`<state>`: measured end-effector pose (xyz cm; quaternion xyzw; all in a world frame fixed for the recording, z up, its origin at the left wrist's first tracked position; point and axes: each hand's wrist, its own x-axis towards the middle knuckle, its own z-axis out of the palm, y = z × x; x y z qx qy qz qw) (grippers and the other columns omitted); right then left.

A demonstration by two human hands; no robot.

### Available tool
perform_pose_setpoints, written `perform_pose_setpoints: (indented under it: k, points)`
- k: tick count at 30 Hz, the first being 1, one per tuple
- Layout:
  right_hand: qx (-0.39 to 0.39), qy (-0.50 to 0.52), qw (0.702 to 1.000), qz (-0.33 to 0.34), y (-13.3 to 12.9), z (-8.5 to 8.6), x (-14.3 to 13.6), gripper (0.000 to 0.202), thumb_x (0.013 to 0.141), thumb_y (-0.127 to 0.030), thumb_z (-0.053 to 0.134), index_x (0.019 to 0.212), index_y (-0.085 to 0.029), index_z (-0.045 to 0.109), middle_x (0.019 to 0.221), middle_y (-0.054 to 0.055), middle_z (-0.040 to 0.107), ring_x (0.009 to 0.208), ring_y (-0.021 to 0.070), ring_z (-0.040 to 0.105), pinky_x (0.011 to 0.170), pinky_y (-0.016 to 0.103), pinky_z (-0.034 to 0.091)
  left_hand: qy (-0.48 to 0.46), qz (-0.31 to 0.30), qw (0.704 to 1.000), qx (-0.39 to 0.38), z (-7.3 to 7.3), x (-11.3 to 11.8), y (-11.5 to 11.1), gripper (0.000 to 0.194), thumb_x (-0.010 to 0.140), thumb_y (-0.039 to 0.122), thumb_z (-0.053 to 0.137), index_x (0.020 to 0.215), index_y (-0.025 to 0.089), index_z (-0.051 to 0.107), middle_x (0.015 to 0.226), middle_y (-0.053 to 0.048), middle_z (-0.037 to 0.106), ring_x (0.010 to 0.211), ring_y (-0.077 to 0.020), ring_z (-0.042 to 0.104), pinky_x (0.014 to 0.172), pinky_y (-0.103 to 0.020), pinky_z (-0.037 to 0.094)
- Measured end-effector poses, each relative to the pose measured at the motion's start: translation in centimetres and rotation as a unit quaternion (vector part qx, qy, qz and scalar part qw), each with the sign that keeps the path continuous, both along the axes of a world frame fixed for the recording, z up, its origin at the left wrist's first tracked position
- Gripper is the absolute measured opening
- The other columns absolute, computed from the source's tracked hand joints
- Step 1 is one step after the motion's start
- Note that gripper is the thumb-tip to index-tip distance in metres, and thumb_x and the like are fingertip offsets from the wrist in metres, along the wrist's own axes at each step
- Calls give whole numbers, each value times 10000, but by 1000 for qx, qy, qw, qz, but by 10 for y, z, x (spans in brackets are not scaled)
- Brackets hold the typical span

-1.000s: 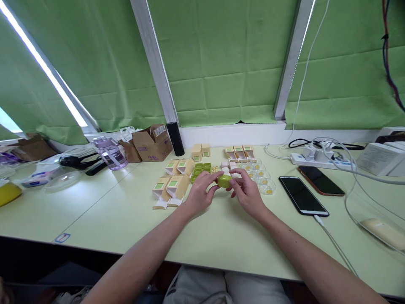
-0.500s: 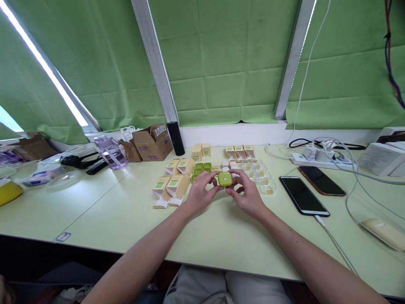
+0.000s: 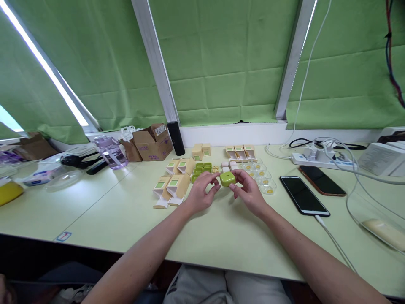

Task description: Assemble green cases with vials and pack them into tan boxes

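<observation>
A small, rounded, glossy green case [image 3: 227, 179] is held up over the table between my two hands. My right hand [image 3: 249, 192] grips it from the right, thumb at the near side and fingers behind. On its left edge rest the fingertips of my left hand [image 3: 202, 193], whose fingers are curled. Just behind are several open green cases [image 3: 201, 168], small yellow pieces [image 3: 215, 169] and whitish pieces [image 3: 225, 164]. Clear domed packs with yellow centres [image 3: 267, 185] stand right of my right hand. Open cream boxes with green windows [image 3: 177, 185] are on the left.
More cream boxes [image 3: 239, 153] stand at the back. To the right lie two phones [image 3: 304, 196] [image 3: 322, 180], a power strip [image 3: 319, 160] with cables and a mouse [image 3: 383, 233]. A cardboard box [image 3: 153, 142], black cylinder [image 3: 176, 138] and purple bottle [image 3: 110, 152] stand left.
The green case has been turned and tilted, and sits slightly further right. My left fingers have shifted at its edge, and my right thumb has moved up onto its near side.
</observation>
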<state>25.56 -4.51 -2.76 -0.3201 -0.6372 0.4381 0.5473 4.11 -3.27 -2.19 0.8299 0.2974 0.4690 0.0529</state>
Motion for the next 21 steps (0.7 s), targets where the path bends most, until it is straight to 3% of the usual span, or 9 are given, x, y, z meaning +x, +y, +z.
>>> perform_pose_setpoints:
  k: [10,16,21]
  points:
    - [-20,22,998,54,1,-1,2,434,878,-581,705,1116,-239,582,1090,83,648,941,223,616,547,265,550,1,43,999,12,-4,2,3,233,931,283,756,1134,200,677,867,-42,706,854,-204,638,780,-362,517]
    - [-30,19,998,57,-1,1,0,447,874,-592,703,1108,-232,577,1064,79,630,926,218,604,541,261,532,11,65,997,32,6,6,-5,361,902,319,788,1209,218,628,1042,-86,714,1058,-269,602,891,-436,539]
    - [-42,-14,998,35,0,-5,-4,469,865,-596,708,1130,-232,574,977,51,592,907,216,585,513,248,488,38,56,996,50,7,8,-8,495,907,230,752,1364,235,561,1230,-116,701,1184,-303,564,1032,-528,499]
